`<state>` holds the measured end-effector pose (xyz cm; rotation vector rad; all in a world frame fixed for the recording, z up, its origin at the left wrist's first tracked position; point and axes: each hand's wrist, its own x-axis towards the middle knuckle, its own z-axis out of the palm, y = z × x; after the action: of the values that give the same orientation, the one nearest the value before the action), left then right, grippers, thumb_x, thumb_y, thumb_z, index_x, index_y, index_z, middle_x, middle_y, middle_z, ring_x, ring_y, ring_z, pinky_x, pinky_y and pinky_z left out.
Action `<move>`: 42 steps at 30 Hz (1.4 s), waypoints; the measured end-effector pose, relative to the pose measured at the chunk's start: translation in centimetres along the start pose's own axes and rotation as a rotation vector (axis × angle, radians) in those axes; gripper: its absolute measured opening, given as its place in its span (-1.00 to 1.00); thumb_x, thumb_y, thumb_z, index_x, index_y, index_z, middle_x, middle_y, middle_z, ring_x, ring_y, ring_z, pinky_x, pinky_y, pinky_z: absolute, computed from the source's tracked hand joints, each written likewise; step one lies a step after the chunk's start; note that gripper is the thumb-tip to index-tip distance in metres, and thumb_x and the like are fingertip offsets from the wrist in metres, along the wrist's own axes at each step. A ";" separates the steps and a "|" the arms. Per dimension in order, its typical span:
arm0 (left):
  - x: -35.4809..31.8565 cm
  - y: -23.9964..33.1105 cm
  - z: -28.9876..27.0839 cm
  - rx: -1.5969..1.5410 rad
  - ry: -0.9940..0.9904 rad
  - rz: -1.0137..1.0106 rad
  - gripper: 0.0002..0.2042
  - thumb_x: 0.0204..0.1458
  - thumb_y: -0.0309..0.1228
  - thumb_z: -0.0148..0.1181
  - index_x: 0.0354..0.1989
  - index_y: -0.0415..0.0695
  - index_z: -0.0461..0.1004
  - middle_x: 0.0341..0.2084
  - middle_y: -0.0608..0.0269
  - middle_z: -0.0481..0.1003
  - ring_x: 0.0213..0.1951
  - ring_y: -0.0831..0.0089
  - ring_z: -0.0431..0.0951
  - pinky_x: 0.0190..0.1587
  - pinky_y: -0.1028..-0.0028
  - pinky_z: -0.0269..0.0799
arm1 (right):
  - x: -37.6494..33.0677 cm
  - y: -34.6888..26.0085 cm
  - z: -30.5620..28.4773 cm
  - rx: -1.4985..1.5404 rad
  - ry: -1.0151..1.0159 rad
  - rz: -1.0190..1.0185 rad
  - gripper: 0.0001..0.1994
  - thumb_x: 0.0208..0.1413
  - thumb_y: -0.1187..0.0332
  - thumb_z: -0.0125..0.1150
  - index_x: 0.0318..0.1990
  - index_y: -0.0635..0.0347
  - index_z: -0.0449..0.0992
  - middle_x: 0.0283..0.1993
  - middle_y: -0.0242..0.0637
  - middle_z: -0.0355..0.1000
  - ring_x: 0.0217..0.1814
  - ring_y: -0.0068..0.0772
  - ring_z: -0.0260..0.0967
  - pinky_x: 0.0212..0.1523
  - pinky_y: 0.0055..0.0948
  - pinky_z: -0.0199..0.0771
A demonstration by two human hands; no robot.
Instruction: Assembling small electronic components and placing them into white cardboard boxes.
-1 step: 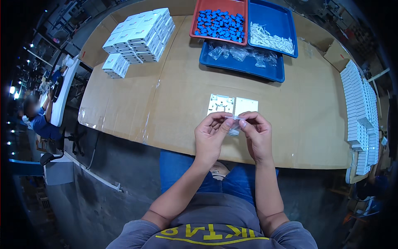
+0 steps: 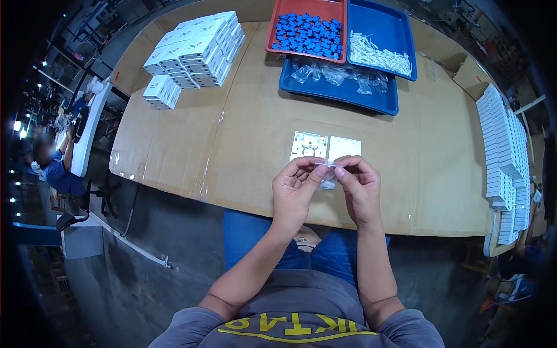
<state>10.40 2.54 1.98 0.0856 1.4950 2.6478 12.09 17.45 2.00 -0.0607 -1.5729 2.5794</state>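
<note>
Near the table's [image 2: 243, 151] six o'clock edge, left hand [image 2: 295, 194] and right hand [image 2: 360, 188] pinch a small clear bag [image 2: 326, 174], apparently opening it; next needs a steady pull apart.

Clear plastic bag [image 2: 326, 174] between both hands, white plates [image 2: 325, 148] just beyond fingertips, brown cardboard tabletop [image 2: 243, 139], red tray [image 2: 278, 26] of blue parts, blue trays [image 2: 383, 101] further ahead, white boxes [image 2: 191, 49] far left
</note>
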 end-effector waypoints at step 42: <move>-0.6 -0.6 -0.2 0.168 -0.038 0.149 -0.86 0.31 -0.51 0.25 -0.04 -0.29 0.52 -0.15 0.27 0.58 -0.10 0.61 0.55 0.01 0.56 0.47 | 0.0 0.8 0.8 -0.064 -0.105 -0.202 -0.88 0.25 0.66 0.25 -0.09 0.39 0.53 -0.02 -0.23 0.41 0.09 -0.45 0.39 0.13 -0.47 0.54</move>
<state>10.97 2.60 1.35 0.2690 1.7608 2.6075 11.95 16.44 1.65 0.2193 -1.6046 2.4131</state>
